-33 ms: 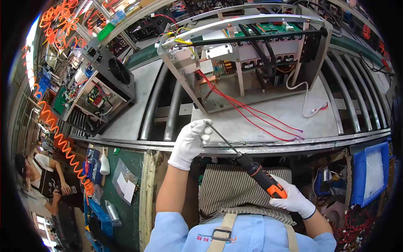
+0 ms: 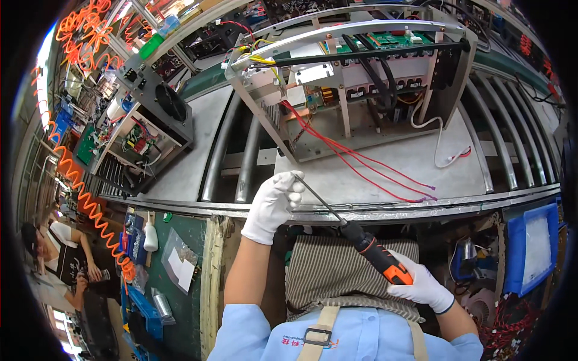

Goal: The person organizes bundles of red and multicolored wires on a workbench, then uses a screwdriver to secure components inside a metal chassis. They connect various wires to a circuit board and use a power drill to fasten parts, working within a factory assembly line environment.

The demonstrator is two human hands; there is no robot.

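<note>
My right hand (image 2: 421,287), in a white glove, is wrapped round the rear of a black and orange electric screwdriver (image 2: 374,253). Its long thin bit (image 2: 319,197) points up and left. My left hand (image 2: 274,201), also gloved, has its fingers closed at the bit's tip; whether a small part sits there is hidden. Beyond both hands stands an open metal chassis (image 2: 361,141) with circuit boards and black cables inside. From its left side, red wires (image 2: 361,161) trail toward me over the metal plate. A white cable (image 2: 439,141) hangs at its right.
Metal rollers (image 2: 497,138) flank the plate. At left stands a second open unit (image 2: 141,132), near an orange coiled hose (image 2: 75,174). A green bench (image 2: 183,240) holds plastic bags and tools. A blue bin (image 2: 533,249) sits at right. Another person (image 2: 72,259) is at far left.
</note>
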